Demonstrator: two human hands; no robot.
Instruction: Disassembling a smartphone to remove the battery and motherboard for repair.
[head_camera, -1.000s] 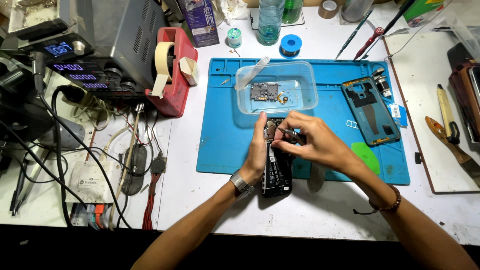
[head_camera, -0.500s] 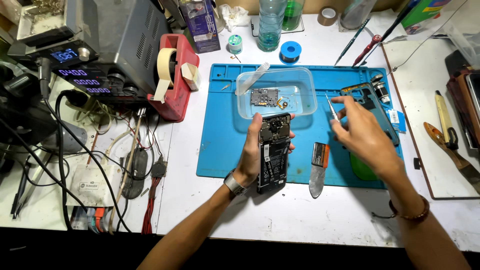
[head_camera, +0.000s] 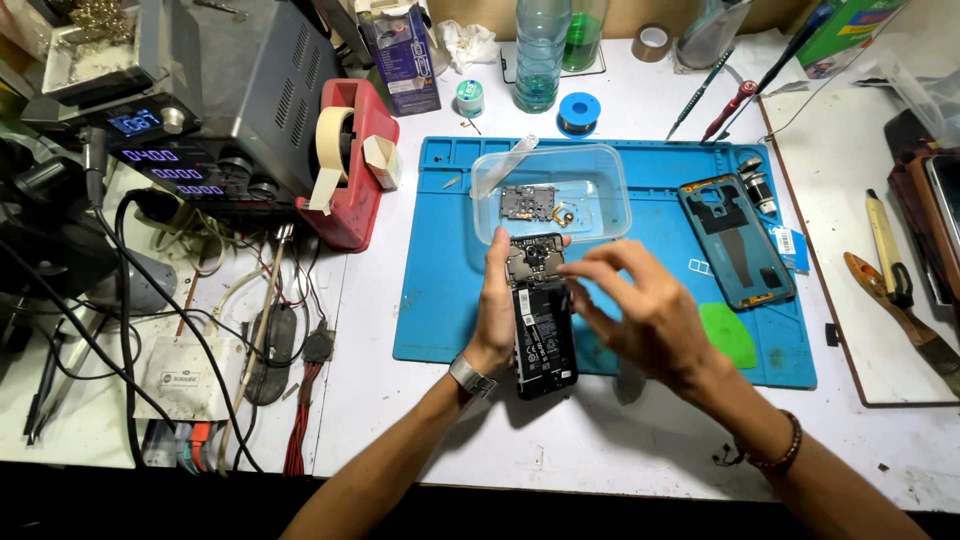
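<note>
The left hand (head_camera: 497, 305) clasps the left edge of an opened smartphone (head_camera: 541, 313), long axis running away from the person over the blue mat's (head_camera: 440, 300) near edge, while the empty, loosely spread right hand (head_camera: 640, 312) hovers just right of it.

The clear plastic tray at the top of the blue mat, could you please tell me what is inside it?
The clear plastic tray holds a dark metal shield plate and a small coiled part. Its near edge is covered by the opened phone.
</note>
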